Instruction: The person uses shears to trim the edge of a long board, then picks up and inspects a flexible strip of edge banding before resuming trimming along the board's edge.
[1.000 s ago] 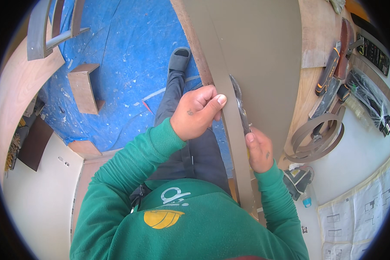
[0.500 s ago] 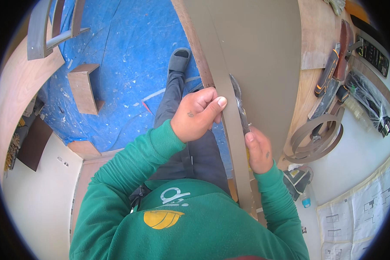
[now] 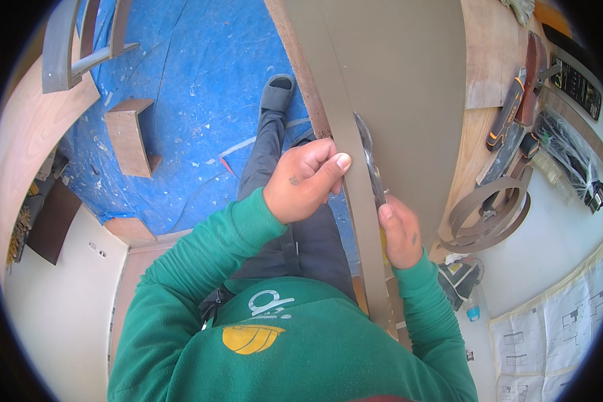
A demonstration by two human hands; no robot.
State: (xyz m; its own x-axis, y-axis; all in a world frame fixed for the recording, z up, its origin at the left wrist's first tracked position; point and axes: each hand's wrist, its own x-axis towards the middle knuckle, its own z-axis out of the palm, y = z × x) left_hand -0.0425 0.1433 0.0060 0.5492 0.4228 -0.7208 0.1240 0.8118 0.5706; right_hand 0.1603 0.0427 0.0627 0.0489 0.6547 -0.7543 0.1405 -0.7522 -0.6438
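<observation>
Along the left edge of a large taupe panel runs a long, narrow strip of matching edge banding. At its left edge, my left hand is closed, the thumb pressed to the curled fingers, pinching the strip. My right hand is wrapped around snips with dark metal blades; a bit of yellow handle shows below the fingers. Those blades point away from me and lie against the strip's right side, over the panel. The rest of the handles is hidden by my palm.
Coiled edge banding lies to the right, near a utility knife and a plastic-wrapped bundle. Drawings on paper sheets are at lower right. On the blue floor sheet stands a small wooden piece, left of my sandalled foot.
The strip and the blade tips have shifted very slightly up and left. My hands keep almost the same place and grip.
</observation>
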